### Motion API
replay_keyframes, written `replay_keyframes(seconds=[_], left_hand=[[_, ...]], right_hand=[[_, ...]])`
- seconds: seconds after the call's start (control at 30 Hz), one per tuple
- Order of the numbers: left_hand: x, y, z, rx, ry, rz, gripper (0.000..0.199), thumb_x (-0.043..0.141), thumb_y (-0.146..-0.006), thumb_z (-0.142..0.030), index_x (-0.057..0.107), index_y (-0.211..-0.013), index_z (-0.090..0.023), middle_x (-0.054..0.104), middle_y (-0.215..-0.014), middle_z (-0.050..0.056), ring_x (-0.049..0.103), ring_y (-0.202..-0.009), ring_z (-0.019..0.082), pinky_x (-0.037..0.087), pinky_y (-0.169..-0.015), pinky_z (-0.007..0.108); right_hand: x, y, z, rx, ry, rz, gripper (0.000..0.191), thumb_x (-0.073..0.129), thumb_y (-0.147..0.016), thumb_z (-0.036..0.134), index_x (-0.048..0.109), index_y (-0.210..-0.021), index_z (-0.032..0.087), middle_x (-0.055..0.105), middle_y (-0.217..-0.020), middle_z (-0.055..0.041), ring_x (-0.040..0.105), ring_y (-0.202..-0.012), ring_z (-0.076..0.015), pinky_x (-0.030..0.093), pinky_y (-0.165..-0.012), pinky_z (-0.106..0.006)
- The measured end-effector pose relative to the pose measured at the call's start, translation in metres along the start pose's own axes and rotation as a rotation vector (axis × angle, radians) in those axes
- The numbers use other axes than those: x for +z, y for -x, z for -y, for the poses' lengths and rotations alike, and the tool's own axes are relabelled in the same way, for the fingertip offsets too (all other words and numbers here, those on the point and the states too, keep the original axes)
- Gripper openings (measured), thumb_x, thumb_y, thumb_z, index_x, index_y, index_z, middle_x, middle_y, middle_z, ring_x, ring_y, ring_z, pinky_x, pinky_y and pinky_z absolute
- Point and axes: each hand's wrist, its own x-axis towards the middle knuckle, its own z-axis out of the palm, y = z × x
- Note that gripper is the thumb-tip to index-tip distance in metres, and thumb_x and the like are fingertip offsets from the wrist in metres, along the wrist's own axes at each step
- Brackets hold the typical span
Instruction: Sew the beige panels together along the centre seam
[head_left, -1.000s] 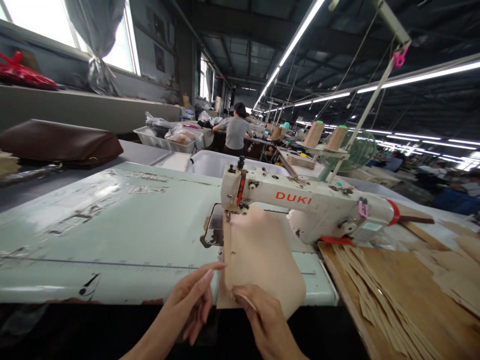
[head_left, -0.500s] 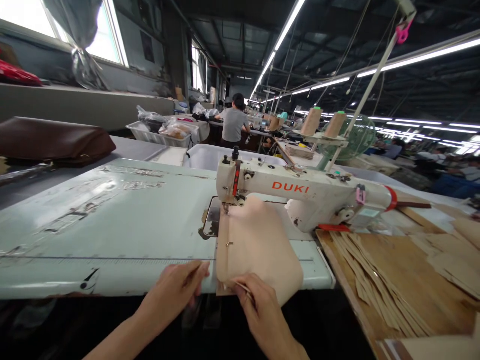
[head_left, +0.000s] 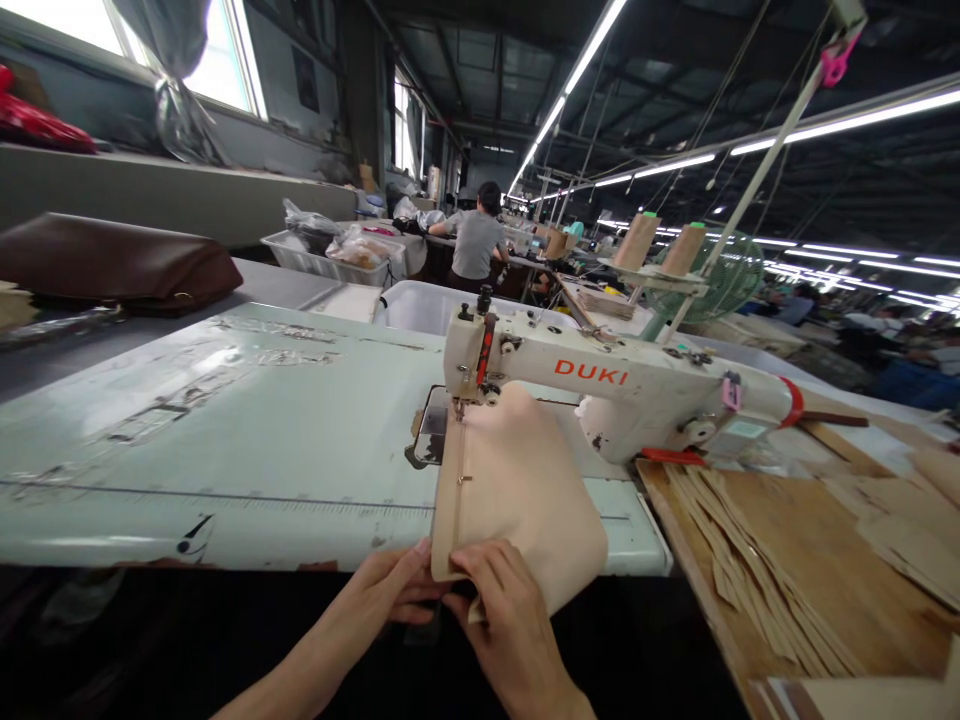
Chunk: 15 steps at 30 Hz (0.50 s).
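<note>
A beige leather-like panel (head_left: pixel 536 490) lies under the needle and presser foot of the white sewing machine (head_left: pixel 592 375). Along its left side runs a narrow strip with a small metal zipper pull (head_left: pixel 465 479). At the near left corner, my left hand (head_left: pixel 394 585) pinches the edge, thumb on top and fingers partly hidden below. Close beside it, my right hand (head_left: pixel 499 600) is closed on the panel's near edge, its fingers curled over and the thumb underneath. Past the table's front border, that near edge hangs over.
The pale green machine table (head_left: pixel 300 420) has a printed ruler line. A wooden board (head_left: pixel 810 540) with several beige strips (head_left: pixel 750 560) stands at right. A brown leather piece (head_left: pixel 120 260) lies far left. Thread cones (head_left: pixel 637 240) stand behind the machine; a person in grey (head_left: pixel 476 245) sits beyond.
My left hand has moved right and down to the panel's corner and taken hold of it. My right hand has shifted slightly left along the near edge. The view has shifted slightly.
</note>
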Motion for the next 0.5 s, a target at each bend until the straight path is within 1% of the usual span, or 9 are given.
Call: replay_keyframes(seconds=[0.1,0.17,0.27,0.33,0.37,0.4,0.43,0.47,0.5], left_hand=[[0.002,-0.003,0.003,0.003,-0.019,0.047,0.073,0.059,-0.074,-0.082,0.074,-0.095,-0.014,0.075,-0.096,0.013,0.071,-0.094,0.029,0.059,-0.081,0.035],[0.001,-0.007,0.007,0.039,-0.114,0.087,0.077,0.051,-0.078,-0.084,0.073,-0.092,-0.012,0.075,-0.090,0.012,0.072,-0.084,0.026,0.059,-0.070,0.028],[-0.005,-0.009,0.007,0.112,-0.416,0.089,0.075,0.038,-0.089,-0.079,0.071,-0.088,-0.012,0.072,-0.070,0.009,0.067,-0.055,0.018,0.049,-0.044,0.020],[-0.015,-0.012,0.000,0.191,-0.701,0.053,0.065,0.037,-0.095,-0.070,0.069,-0.084,-0.014,0.067,-0.060,0.004,0.061,-0.044,0.015,0.046,-0.041,0.020],[-0.021,-0.014,-0.005,0.262,-0.841,0.003,0.059,0.038,-0.098,-0.064,0.069,-0.085,-0.016,0.067,-0.062,0.003,0.062,-0.047,0.016,0.049,-0.046,0.021],[-0.029,-0.019,-0.011,0.363,-0.968,-0.064,0.052,0.041,-0.099,-0.059,0.070,-0.089,-0.018,0.069,-0.069,0.003,0.066,-0.057,0.017,0.054,-0.056,0.023],[-0.037,-0.026,-0.017,0.485,-1.071,-0.144,0.045,0.044,-0.099,-0.056,0.070,-0.097,-0.019,0.072,-0.083,0.005,0.070,-0.072,0.020,0.057,-0.070,0.027],[-0.044,-0.034,-0.021,0.604,-1.144,-0.198,0.041,0.047,-0.099,-0.054,0.069,-0.111,-0.021,0.072,-0.102,0.008,0.070,-0.091,0.023,0.056,-0.084,0.032],[-0.051,-0.043,-0.024,0.706,-1.199,-0.234,0.043,0.050,-0.098,-0.052,0.064,-0.125,-0.022,0.067,-0.121,0.010,0.065,-0.109,0.026,0.053,-0.095,0.036]], right_hand=[[0.012,0.001,-0.004,-0.147,0.134,-0.152,0.024,0.051,-0.094,0.013,0.058,-0.118,0.014,0.064,-0.097,-0.0085,0.056,-0.089,-0.0224,0.049,-0.077,-0.035],[0.015,-0.002,-0.006,-0.243,0.183,-0.248,0.023,0.044,-0.098,0.016,0.061,-0.114,0.012,0.065,-0.090,-0.0088,0.057,-0.083,-0.0212,0.047,-0.072,-0.033],[0.013,-0.011,-0.008,-0.341,0.220,-0.345,0.024,0.040,-0.099,0.012,0.064,-0.103,0.012,0.065,-0.078,-0.0062,0.058,-0.074,-0.0178,0.045,-0.066,-0.029],[0.012,-0.017,-0.008,-0.386,0.267,-0.376,0.024,0.040,-0.097,0.009,0.063,-0.098,0.013,0.065,-0.074,-0.0045,0.059,-0.069,-0.0164,0.044,-0.064,-0.029],[0.012,-0.020,-0.009,-0.407,0.298,-0.388,0.023,0.041,-0.096,0.007,0.063,-0.095,0.013,0.065,-0.072,-0.0037,0.060,-0.066,-0.0159,0.044,-0.062,-0.029],[0.014,-0.022,-0.011,-0.425,0.329,-0.397,0.023,0.042,-0.096,0.006,0.063,-0.094,0.014,0.065,-0.069,-0.0030,0.060,-0.064,-0.0155,0.044,-0.061,-0.029],[0.016,-0.024,-0.014,-0.445,0.355,-0.411,0.022,0.042,-0.095,0.006,0.062,-0.093,0.014,0.064,-0.067,-0.0022,0.059,-0.060,-0.0149,0.044,-0.059,-0.028],[0.020,-0.025,-0.017,-0.467,0.376,-0.426,0.022,0.043,-0.095,0.005,0.062,-0.092,0.015,0.063,-0.064,-0.0012,0.059,-0.057,-0.0143,0.043,-0.056,-0.028],[0.024,-0.026,-0.020,-0.481,0.396,-0.453,0.022,0.043,-0.094,0.004,0.061,-0.091,0.015,0.062,-0.061,0.0000,0.058,-0.053,-0.0135,0.042,-0.054,-0.028]])
